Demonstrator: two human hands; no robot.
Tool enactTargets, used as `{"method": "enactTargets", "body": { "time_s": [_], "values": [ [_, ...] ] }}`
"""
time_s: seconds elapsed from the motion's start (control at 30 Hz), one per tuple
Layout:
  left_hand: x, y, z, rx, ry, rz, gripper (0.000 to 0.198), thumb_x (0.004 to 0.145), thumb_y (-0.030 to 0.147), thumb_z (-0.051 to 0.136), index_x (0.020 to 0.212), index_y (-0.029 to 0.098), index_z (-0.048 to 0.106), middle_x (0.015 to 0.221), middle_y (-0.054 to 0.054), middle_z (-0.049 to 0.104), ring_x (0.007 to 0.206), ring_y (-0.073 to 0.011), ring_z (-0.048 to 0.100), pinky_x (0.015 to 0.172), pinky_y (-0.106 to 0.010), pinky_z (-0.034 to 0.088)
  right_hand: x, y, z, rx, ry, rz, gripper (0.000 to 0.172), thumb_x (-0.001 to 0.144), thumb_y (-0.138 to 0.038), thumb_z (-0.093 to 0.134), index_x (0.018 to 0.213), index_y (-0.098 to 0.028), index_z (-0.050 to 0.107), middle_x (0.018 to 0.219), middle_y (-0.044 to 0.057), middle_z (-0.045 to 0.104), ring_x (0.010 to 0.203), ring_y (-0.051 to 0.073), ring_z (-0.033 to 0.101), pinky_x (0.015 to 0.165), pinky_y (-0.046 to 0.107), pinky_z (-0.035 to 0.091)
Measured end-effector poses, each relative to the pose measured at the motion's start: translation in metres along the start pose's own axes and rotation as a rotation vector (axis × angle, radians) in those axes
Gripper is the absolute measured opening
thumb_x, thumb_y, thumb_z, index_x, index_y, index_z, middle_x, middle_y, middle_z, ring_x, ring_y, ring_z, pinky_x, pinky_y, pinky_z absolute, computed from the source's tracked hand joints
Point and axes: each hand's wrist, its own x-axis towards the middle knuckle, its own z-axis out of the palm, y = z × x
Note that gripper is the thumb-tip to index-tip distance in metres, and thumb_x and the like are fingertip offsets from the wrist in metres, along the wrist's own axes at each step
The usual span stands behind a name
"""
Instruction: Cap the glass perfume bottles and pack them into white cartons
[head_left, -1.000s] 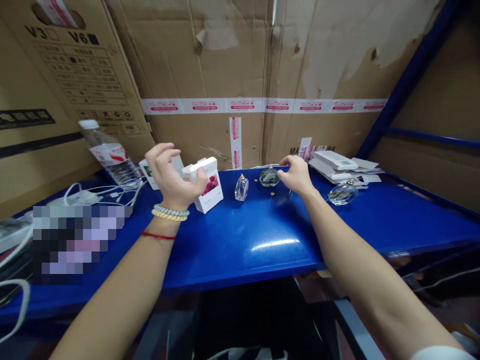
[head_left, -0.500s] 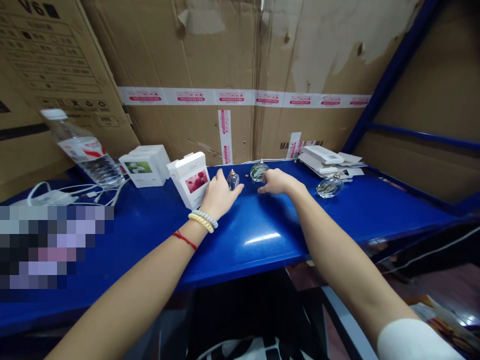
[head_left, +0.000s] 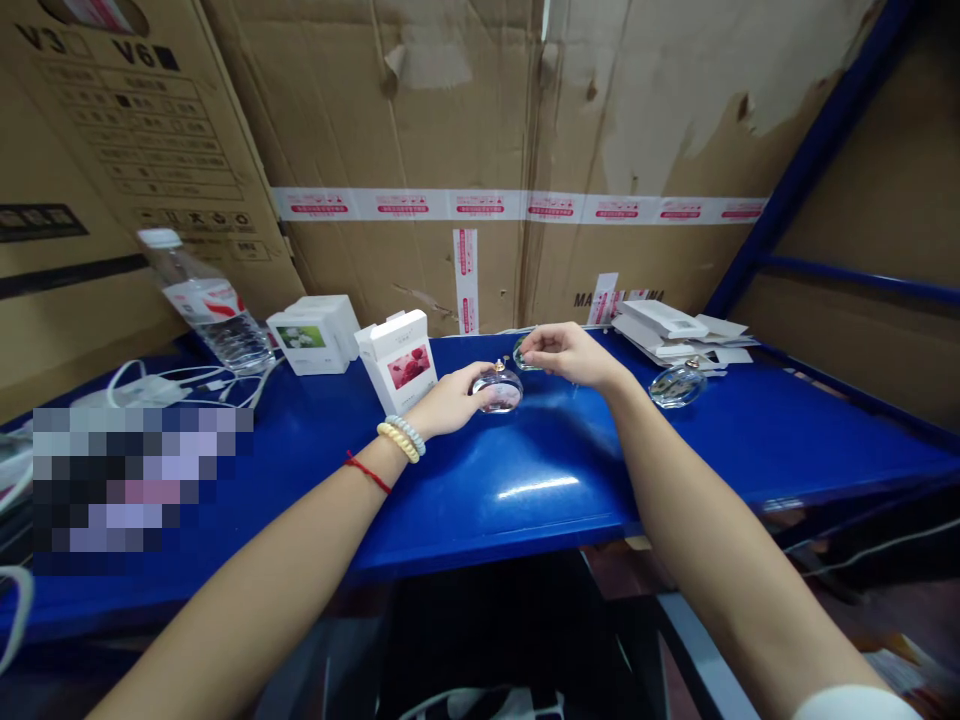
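My left hand [head_left: 452,398] is closed around the left side of a rounded clear glass bottle [head_left: 501,393] with a gold-coloured neck. The bottle stands upright on the blue table [head_left: 450,490]. My right hand [head_left: 566,352] is just to the right, its fingers bent and pressed together in front of a second glass bottle [head_left: 517,352]. Most of that bottle is hidden, and what the fingers hold cannot be made out. A white box [head_left: 401,365] with a red flower picture stands beside my left hand. A third glass bottle [head_left: 677,386] stands farther right.
Two white boxes [head_left: 311,340], the front one with a green picture, stand at the left, near a tilted water bottle [head_left: 214,310] and white cables [head_left: 184,385]. Flattened white cartons [head_left: 667,325] lie at the back right. Cardboard [head_left: 375,150] walls the rear; a blue frame bar [head_left: 814,150] rises right.
My left hand has moved right and turned, bringing the bottle's broad face into view. My right hand has moved slightly, its fingers now covering more of the second bottle. The view has shifted slightly.
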Motion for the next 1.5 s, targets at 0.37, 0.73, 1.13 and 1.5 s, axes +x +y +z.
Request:
{"method": "enactTargets", "body": {
  "time_s": [0.37,0.73,1.13,1.5],
  "values": [
    [-0.001,-0.001,0.001,-0.143,-0.098,0.121,0.049,0.088,0.047,0.058,0.13,0.022,0.057,0.133,-0.008,0.062,0.121,-0.0244,0.058,0.109,-0.041,0.043,0.0,-0.004,0.015,-0.03,-0.018,-0.18,0.029,0.072,-0.035,0.069,0.09,-0.013,0.071,0.081,0.005,0.069,0.069,0.01,0.057,0.066,0.025,0.046],
    [-0.01,0.011,0.001,0.062,0.061,0.102,0.049,0.088,0.036,0.058,0.134,0.02,0.051,0.127,-0.01,0.065,0.115,-0.0245,0.062,0.105,-0.043,0.046,-0.002,-0.009,0.018,-0.067,-0.001,-0.182,0.025,0.071,-0.033,0.071,0.082,-0.012,0.068,0.073,0.002,0.066,0.061,0.007,0.052,0.06,0.023,0.041],
    [-0.011,0.006,0.002,-0.033,0.101,0.052,0.034,0.085,0.031,0.059,0.116,0.016,0.059,0.106,-0.01,0.071,0.088,-0.02,0.068,0.078,-0.035,0.056,-0.001,-0.004,0.014,0.112,-0.016,-0.05,0.031,0.064,-0.035,0.077,0.085,-0.011,0.072,0.079,0.006,0.071,0.061,0.009,0.056,0.06,0.024,0.045],
    [-0.014,0.012,-0.001,-0.047,0.074,0.074,0.034,0.085,0.033,0.06,0.115,0.016,0.06,0.1,-0.008,0.073,0.091,-0.0204,0.068,0.089,-0.04,0.055,-0.001,-0.005,0.013,0.03,-0.067,-0.052,0.034,0.071,-0.039,0.073,0.091,-0.012,0.072,0.074,0.003,0.067,0.058,0.007,0.051,0.052,0.021,0.04]
  ]
}}
